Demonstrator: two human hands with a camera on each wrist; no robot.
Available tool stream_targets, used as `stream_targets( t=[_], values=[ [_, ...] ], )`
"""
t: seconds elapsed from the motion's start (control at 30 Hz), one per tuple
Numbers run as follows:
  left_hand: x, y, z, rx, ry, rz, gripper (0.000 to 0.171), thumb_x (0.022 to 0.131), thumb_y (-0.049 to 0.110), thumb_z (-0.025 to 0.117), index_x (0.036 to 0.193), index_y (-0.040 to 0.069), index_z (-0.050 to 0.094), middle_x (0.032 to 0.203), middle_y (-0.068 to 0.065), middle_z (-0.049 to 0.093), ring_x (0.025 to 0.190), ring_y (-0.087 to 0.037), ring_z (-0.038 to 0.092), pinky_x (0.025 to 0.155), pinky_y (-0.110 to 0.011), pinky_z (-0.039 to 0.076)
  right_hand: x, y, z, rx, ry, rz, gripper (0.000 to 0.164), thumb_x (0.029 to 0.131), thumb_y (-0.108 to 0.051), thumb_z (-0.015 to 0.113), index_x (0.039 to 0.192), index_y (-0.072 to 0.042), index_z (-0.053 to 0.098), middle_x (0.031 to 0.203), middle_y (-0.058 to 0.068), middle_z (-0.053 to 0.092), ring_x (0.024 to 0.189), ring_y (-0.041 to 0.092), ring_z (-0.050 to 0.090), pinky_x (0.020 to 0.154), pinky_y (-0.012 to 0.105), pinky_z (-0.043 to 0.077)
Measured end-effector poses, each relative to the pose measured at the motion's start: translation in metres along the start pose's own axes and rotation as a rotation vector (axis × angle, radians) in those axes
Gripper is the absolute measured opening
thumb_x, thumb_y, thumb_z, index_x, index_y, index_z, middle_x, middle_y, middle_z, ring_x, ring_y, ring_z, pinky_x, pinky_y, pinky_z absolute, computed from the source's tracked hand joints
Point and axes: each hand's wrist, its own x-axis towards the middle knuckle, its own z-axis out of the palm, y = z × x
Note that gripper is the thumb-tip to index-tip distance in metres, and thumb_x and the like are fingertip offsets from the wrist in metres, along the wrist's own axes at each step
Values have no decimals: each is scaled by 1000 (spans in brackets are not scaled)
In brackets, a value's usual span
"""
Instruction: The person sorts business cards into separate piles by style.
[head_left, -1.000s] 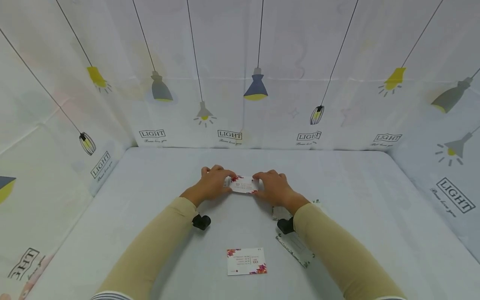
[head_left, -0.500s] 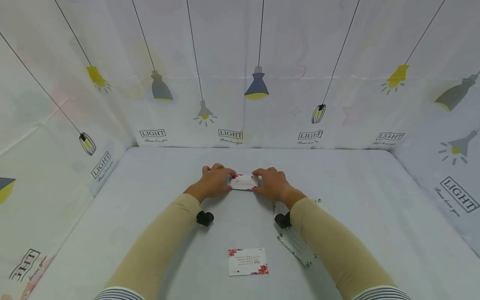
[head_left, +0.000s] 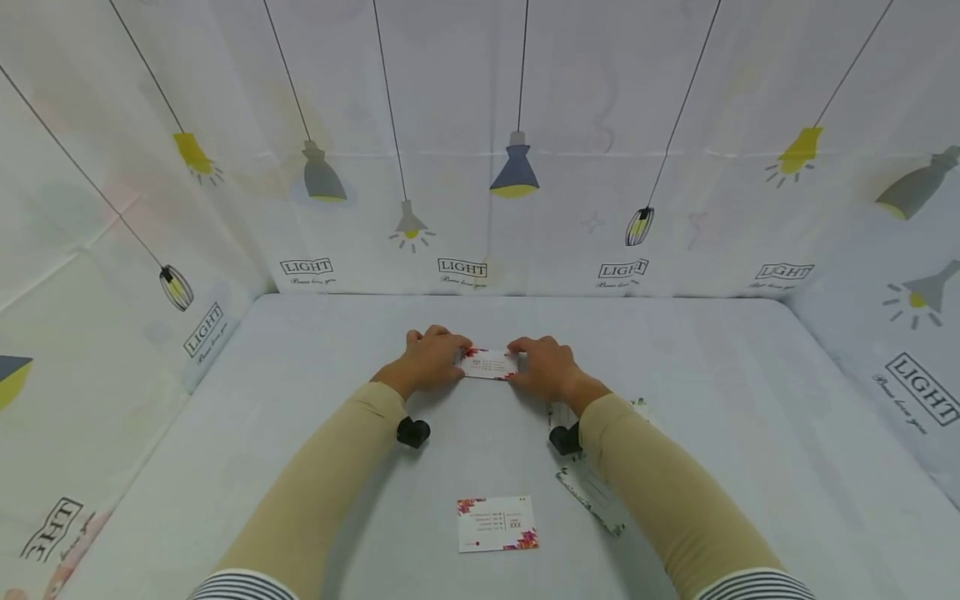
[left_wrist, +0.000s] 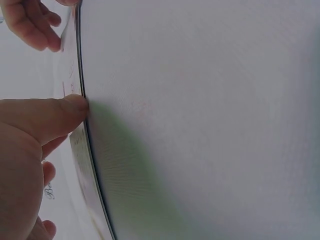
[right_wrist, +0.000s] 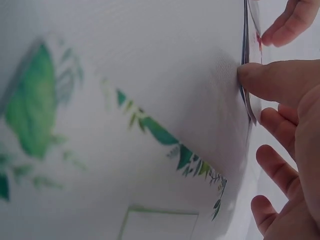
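Note:
A white business card (head_left: 490, 364) with red and orange floral corners lies between the two hands toward the far side of the table. At its left end, the left hand (head_left: 427, 363) pinches it, the thumb at the near edge and a finger at the far edge. The right hand (head_left: 549, 369) grips the right end the same way. Both wrist views show layered edges at the thumbs, in the left one below the thumb (left_wrist: 75, 107); how many cards are stacked there cannot be told.
Nearer the body lies another floral business card (head_left: 498, 525). Two white cards with green leaf borders, one the near leaf card (head_left: 588, 493) and one the farther leaf card (head_left: 558, 417), are partly hidden by the right arm. A lamp-patterned curtain (head_left: 555, 250) stands behind the table.
Both hands and the card between them have shifted slightly away from the body, with the wrists moving forward a little. The grip looks the same, and the other cards stay in place.

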Motion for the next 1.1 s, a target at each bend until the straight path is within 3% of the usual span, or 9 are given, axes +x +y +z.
stream_targets(
  t=[0.37, 0.63, 0.9, 1.1],
  values=[
    [-3, 3, -2, -23, 11, 0, 54, 93, 30, 73, 144, 21, 56, 138, -1, 58, 138, -26, 33, 100, -53, 21, -1, 4, -1, 33, 13, 6, 59, 91, -33, 74, 143, -13, 55, 141, 12, 56, 128, 37, 46, 105, 56, 33],
    [-11, 2, -1, -81, 47, -18, 58, 90, 37, 75, 144, 25, 55, 141, -1, 56, 136, -25, 35, 100, -53, 22, -15, 9, -4, 181, 36, 14, 61, 91, -32, 73, 145, -12, 52, 144, 12, 53, 132, 36, 45, 108, 57, 31],
    [-34, 8, -5, -201, 63, -7, 62, 88, 39, 78, 143, 20, 57, 137, -2, 58, 132, -26, 40, 101, -53, 24, -48, 3, -14, 298, 67, -43, 58, 92, -27, 73, 143, -10, 53, 139, 16, 53, 128, 36, 47, 102, 56, 40],
    [-58, 9, 5, -251, 82, 12, 64, 84, 43, 80, 140, 19, 59, 137, 0, 59, 133, -25, 42, 102, -56, 25, -72, 0, -8, 332, 55, -62, 57, 90, -26, 75, 141, -12, 55, 137, 12, 56, 127, 33, 49, 101, 55, 41]
  ],
)
